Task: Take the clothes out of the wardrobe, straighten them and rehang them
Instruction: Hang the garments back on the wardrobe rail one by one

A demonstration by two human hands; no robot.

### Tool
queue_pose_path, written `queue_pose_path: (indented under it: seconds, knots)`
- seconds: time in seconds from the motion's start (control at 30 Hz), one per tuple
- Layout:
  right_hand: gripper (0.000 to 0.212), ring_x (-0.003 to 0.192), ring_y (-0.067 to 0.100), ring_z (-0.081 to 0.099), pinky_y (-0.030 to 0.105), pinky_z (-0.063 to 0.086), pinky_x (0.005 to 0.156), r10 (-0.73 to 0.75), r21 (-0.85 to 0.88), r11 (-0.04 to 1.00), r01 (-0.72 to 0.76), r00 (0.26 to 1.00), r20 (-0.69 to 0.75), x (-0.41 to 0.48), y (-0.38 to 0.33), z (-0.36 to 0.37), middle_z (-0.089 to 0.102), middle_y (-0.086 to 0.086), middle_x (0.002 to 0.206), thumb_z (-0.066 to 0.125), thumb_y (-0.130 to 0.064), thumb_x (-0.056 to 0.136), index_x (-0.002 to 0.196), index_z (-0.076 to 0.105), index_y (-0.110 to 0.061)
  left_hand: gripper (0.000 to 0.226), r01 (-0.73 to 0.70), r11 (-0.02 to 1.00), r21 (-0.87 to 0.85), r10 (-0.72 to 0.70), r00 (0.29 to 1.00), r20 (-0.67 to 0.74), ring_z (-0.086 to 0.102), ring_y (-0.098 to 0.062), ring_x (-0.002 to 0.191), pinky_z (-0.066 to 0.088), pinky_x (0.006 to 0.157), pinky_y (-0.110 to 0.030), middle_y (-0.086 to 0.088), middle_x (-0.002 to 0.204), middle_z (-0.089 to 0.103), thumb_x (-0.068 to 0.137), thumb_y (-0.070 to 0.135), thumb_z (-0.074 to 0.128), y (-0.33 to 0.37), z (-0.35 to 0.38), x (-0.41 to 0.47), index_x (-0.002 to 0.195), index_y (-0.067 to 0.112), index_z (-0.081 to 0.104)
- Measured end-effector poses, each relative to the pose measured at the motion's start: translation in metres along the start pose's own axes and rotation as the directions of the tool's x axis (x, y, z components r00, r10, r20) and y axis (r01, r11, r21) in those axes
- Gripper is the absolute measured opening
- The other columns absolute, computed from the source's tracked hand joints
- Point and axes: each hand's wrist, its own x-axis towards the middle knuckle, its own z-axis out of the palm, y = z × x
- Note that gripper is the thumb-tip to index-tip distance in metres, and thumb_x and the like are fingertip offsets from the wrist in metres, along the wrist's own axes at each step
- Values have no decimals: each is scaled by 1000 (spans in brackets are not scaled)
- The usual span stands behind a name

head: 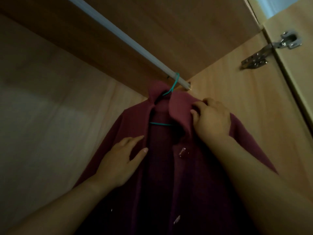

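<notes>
Maroon coat (pixel 194 175) on a teal hanger (pixel 171 89).
The right hand (pixel 211 117) pinches its collar (pixel 179 107); the left hand (pixel 121 160) lies flat, fingers straight, against the front.

Inside a dim wooden wardrobe (pixel 211 68), looking up toward its top right corner.
The back panel (pixel 42 102) on the left is pale wood grain in soft shade, with a lighter patch lower down. The top panel (pixel 160 28) is a darker brown. A white rail (pixel 118 37) runs slantwise beneath it from the upper left and ends at the lighter side panel (pixel 237 102) on the right. Farther right, a shiny metal hinge (pixel 271 50) joins that panel to the door (pixel 298 85). A patch of pale bluish light (pixel 286 5) shows in the upper right corner.
</notes>
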Motion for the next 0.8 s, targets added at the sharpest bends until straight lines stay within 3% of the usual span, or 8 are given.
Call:
queue_pose_path:
  seconds: [0.1,0.27,0.4,0.5,0.63,0.8]
  knots:
    - [40,137,29,22,41,10,113,56,93,994,-63,996,71,-59,-12,-8,31,11,149,44,-33,94,132,51,-20,76,24,997,71,-26,999,21,43,-8,126,37,104,-29,10,141,43,78,75,23,3,-11,-31,141,35,37]
    - [48,143,24,9,36,0,115,73,184,975,-123,963,259,-189,-24,-24,18,6,155,38,-41,95,140,38,-23,74,19,984,177,-36,995,89,44,-10,125,34,102,-25,7,139,45,79,71,21,12,-21,-108,140,34,38]
    - [51,138,28,25,42,11,111,56,142,984,-109,941,334,-287,-31,-42,35,10,148,40,-46,91,133,49,-19,64,0,986,165,-28,986,166,46,-12,125,40,103,-42,6,137,48,86,66,26,9,-23,-171,139,32,41]
    - [56,137,26,26,46,17,109,51,90,991,-95,912,407,-340,-37,-64,39,9,146,34,-50,88,132,49,-19,63,-15,983,182,-30,970,241,44,-14,127,39,103,-48,4,139,48,88,66,25,14,-25,-215,140,33,39]
    - [58,134,30,37,47,22,107,41,-1,999,-49,831,555,-394,-47,-108,41,11,145,33,-51,89,133,49,-18,66,-3,979,203,-74,924,375,40,-18,130,28,109,-54,2,142,44,87,69,17,26,-33,-279,141,35,36]
    - [58,130,31,41,52,33,103,121,-62,992,-109,691,713,-453,-71,-176,43,10,143,31,-51,90,135,46,-18,70,8,992,127,-79,824,561,42,-25,128,31,103,-61,-4,142,45,89,69,15,47,-50,-356,140,30,41]
